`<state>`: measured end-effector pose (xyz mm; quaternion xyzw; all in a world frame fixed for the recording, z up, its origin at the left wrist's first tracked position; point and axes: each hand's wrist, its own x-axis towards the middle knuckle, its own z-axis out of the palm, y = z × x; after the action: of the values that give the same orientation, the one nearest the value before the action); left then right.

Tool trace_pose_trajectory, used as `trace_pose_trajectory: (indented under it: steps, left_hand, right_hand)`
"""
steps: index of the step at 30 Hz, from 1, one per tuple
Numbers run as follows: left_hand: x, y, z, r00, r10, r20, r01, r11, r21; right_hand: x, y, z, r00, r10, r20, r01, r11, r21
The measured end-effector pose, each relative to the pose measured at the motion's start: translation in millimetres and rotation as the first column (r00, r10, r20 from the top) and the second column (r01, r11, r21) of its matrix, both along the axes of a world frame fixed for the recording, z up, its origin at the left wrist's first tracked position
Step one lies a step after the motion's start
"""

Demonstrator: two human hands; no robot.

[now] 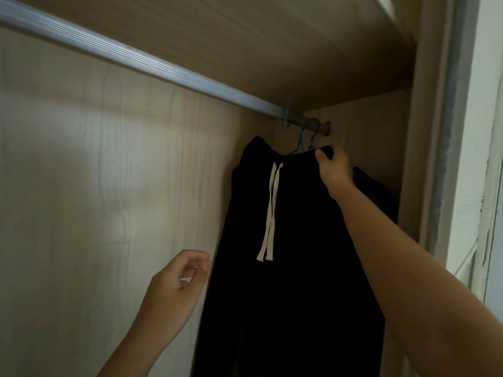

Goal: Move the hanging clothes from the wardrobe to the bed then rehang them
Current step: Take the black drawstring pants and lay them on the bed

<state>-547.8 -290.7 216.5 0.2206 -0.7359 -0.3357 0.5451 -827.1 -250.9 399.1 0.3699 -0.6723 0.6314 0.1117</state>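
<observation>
Black trousers (296, 240) with a white drawstring (270, 210) hang from blue hangers (302, 140) at the right end of the silver wardrobe rail (141, 59). My right hand (334, 170) is raised and pinches the top right edge of the black waistband. My left hand (177, 284) hovers lower, just left of the trousers, fingers loosely curled and holding nothing. More dark cloth (378, 191) hangs behind my right wrist.
The wardrobe's pale wood back panel (95, 186) fills the left. A wooden shelf (258, 36) sits above the rail. The wardrobe's side wall (381, 126) and a white door frame (468, 159) close off the right.
</observation>
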Motion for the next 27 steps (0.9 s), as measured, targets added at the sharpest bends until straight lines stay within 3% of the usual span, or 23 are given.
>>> trace_pose_trajectory:
  steps: [7, 18, 23, 27]
  left_hand:
    - [6.5, 3.1, 7.8, 0.996, 0.091, 0.009, -0.090, 0.992, -0.090]
    - [24.1, -35.8, 8.3, 0.916, 0.401, 0.015, -0.370, 0.858, -0.357]
    - [32.1, -61.9, -7.3, 0.881, 0.456, 0.124, -0.379, 0.838, -0.393]
    - [28.7, -77.9, -26.9, 0.901, 0.373, 0.222, -0.274, 0.885, -0.377]
  right_hand:
    - [37.8, 31.7, -20.0, 0.984, 0.083, -0.155, -0.093, 0.994, -0.058]
    - [96.5, 102.2, -133.9, 0.954, 0.295, 0.050, -0.291, 0.954, -0.072]
    - [100.4, 129.9, -170.7, 0.935, 0.354, 0.031, -0.354, 0.935, -0.010]
    - [119.2, 156.4, -204.3, 0.910, 0.407, 0.078, -0.410, 0.911, 0.038]
